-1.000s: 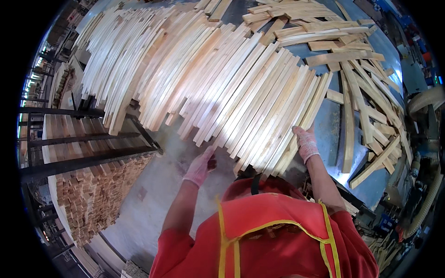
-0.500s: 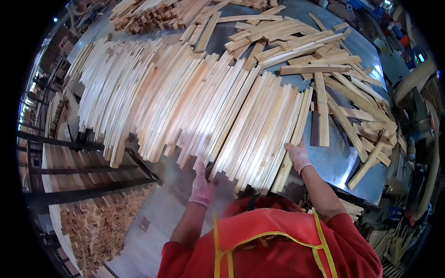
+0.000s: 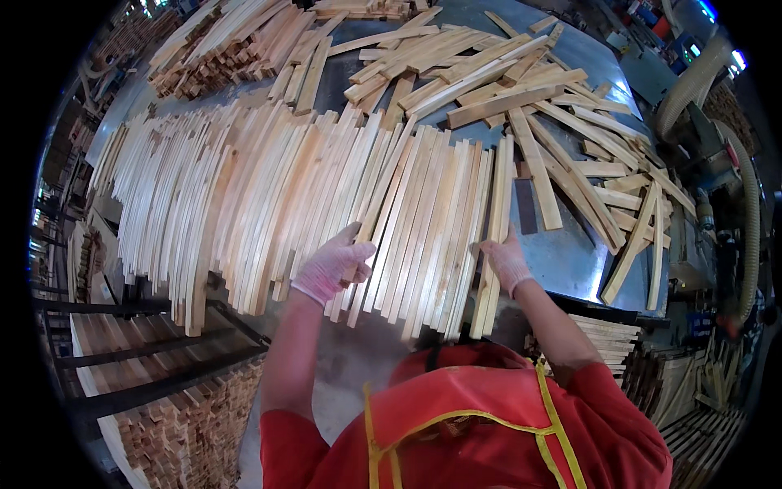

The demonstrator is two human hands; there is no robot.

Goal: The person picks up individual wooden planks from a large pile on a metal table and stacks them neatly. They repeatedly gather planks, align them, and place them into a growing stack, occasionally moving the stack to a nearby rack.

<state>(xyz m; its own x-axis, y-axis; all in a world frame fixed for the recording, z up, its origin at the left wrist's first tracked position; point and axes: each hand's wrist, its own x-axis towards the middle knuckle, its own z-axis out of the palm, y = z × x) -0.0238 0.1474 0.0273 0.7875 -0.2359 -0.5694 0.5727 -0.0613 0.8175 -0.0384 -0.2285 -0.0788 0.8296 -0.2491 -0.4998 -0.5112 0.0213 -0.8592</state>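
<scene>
Pale, narrow wooden strips (image 3: 432, 220): left white-gloved hand (image 3: 330, 267) half-curled, hold unclear; right white-gloved hand (image 3: 507, 262) closed on edge strips (image 3: 488, 297).

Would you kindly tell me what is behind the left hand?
Wood strips show on both sides of the left hand; the parts it covers cannot be seen.

A broad desk (image 3: 562, 265) with a smooth blue-grey top carries the wood, its bare surface shining near the right-hand edge. Across it runs a long row of pale strips (image 3: 269, 196) — laid side by side, mostly close together, their near ends uneven. Beyond the row, toward the right, a loose heap of boards (image 3: 489, 81) lies crisscrossed, several resting on others. At the far left sits a stacked pile of strips (image 3: 236, 41) — end faces toward the row, set apart from the heap.
</scene>
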